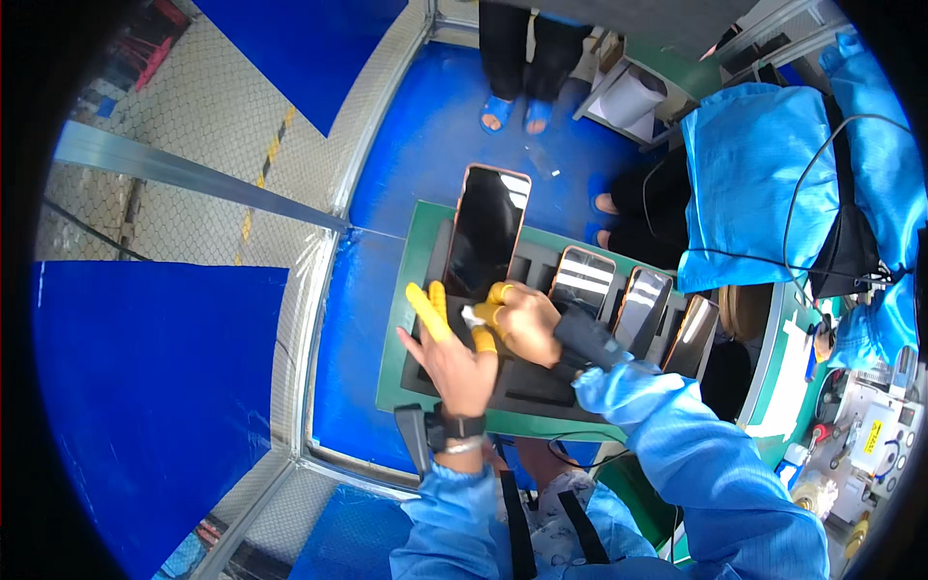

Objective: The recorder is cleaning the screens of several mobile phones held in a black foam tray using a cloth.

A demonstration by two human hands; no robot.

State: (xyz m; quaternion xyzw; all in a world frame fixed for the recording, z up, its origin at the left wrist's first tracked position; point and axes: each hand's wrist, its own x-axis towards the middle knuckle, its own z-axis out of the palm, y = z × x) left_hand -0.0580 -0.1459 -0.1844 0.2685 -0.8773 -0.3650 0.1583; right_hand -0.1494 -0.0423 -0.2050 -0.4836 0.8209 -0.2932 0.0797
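Observation:
My left hand point(462, 372) is over the dark tray point(527, 391), palm down. Two of its fingers in yellow finger cots stretch away from me, and another yellow-tipped finger comes close to my right hand. My right hand point(527, 324), also in yellow finger cots, is closed in a pinch beside it. A small white piece point(472, 316), perhaps cloth or tissue, shows at its fingertips. Just beyond both hands, a large phone point(488, 232) with a pinkish rim lies with its dark screen up. Three more phones, a pink-rimmed phone point(583, 277), a middle phone point(642, 311) and an end phone point(691, 336), line the tray's right side.
The tray rests on a green board point(394, 362). Mesh fencing and a blue panel point(164, 377) stand at left. A person's blue-slippered feet point(517, 114) are beyond the board. At right are a person in a blue garment point(759, 184), hanging cables and a bench with equipment point(870, 445).

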